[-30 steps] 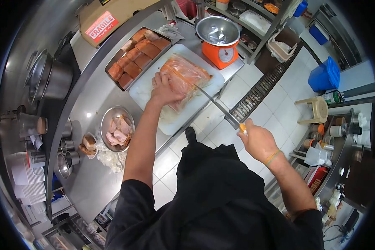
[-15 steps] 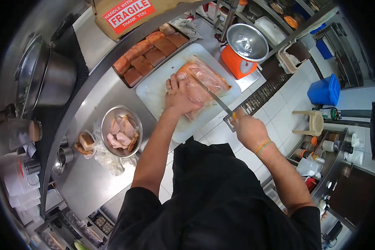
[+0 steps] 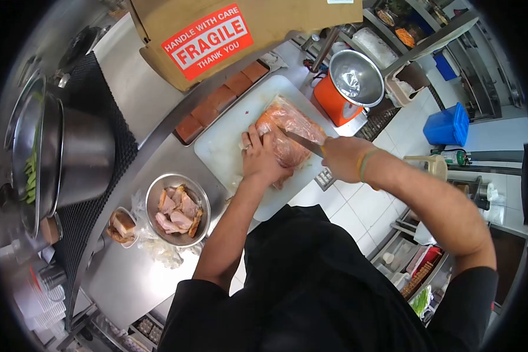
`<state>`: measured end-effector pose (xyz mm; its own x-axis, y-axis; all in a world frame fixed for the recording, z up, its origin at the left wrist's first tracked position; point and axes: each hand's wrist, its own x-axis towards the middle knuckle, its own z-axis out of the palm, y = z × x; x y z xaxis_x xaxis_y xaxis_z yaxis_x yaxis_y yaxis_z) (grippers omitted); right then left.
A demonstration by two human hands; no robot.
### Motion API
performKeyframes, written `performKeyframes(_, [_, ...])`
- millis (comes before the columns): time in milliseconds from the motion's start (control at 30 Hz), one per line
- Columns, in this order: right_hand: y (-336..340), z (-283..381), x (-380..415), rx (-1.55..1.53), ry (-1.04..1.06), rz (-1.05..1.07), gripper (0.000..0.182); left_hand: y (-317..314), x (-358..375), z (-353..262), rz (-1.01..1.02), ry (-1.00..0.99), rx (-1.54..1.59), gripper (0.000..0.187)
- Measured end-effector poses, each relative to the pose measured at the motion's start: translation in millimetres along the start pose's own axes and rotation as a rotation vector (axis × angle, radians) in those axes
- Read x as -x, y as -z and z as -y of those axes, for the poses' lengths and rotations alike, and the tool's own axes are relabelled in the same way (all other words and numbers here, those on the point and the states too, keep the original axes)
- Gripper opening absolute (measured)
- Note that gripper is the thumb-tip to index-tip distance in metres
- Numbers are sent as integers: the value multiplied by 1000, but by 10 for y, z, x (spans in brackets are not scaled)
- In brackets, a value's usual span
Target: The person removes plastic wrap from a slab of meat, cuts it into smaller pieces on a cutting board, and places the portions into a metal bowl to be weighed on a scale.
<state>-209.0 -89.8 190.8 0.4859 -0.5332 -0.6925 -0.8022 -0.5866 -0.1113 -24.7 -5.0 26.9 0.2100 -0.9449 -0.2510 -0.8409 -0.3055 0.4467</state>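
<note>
A slab of meat, pinkish with clear plastic film over it, lies on the white cutting board. My left hand lies on its left side, the fingers spread and bent slightly over the surface. In my right hand is a knife, its handle mostly hidden by my wrapped fingers. The blade crosses the upper face of the slab, its tip near my left fingertips. Left of the board stands a metal bowl of meat pieces.
A cardboard box overhangs a tray of brownish-red blocks behind the board. An orange scale carrying a steel bowl stands at the back right. Crumpled plastic bags and a cup with food lie left.
My right hand has pushed the knife forward and left, closer to the slab, and the arm reaches out farther. The camera view has shifted, showing more of the cardboard box.
</note>
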Motion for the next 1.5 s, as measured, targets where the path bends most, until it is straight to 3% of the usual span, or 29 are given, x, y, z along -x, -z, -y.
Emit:
performKeyframes(33, [136,109,-47,14,6,83,26,3,-1,-6,3,4,6,119])
performKeyframes(67, [257,238,-29,-48,-111,240,41,8,15,-7,6,11,11,119])
performKeyframes(167, [-391,-51,-227,21,40,-17,42,78,39,-50,23,27,56,117])
performKeyframes(200, [-515,-5,-241,-40,-110,-16,42,93,27,-76,11,29,64,117])
performKeyframes(267, [-637,28,-223,-91,-113,-44,41,86,65,-88,-3,46,69,117])
performKeyframes(500, [-97,4,293,39,-74,76,37,-35,60,-103,-72,45,19,120])
performKeyframes(533, [-132,-102,298,96,5,98,39,-40,64,-92,-73,42,22,119])
performKeyframes(633, [-33,-29,274,12,-64,142,40,-49,49,-58,-30,37,42,119])
performKeyframes(667, [70,85,227,-15,-123,258,41,-36,38,-35,-14,42,52,120])
performKeyframes(867, [-679,-218,-167,64,-65,-50,41,43,-14,-40,-6,109,51,121])
performKeyframes(933, [-653,-159,-111,64,-84,-85,40,25,-37,-42,-26,109,43,122])
performKeyframes(1033, [-408,-140,0,165,70,-108,38,48,-3,-88,-21,111,29,121])
performKeyframes(1167, [102,7,284,214,-34,143,37,31,-5,-117,-21,136,45,122])
performKeyframes(1333, [289,143,109,262,-38,313,34,-28,-2,-16,-38,76,66,123])
performKeyframes(1433, [95,119,-32,163,-108,217,33,-5,5,1,-18,79,96,123])
performKeyframes(1467, [14,144,-75,93,-205,271,36,9,15,3,-12,79,104,123])
performKeyframes(1500, [-183,-25,-121,129,-128,176,38,20,7,6,-20,92,105,123])
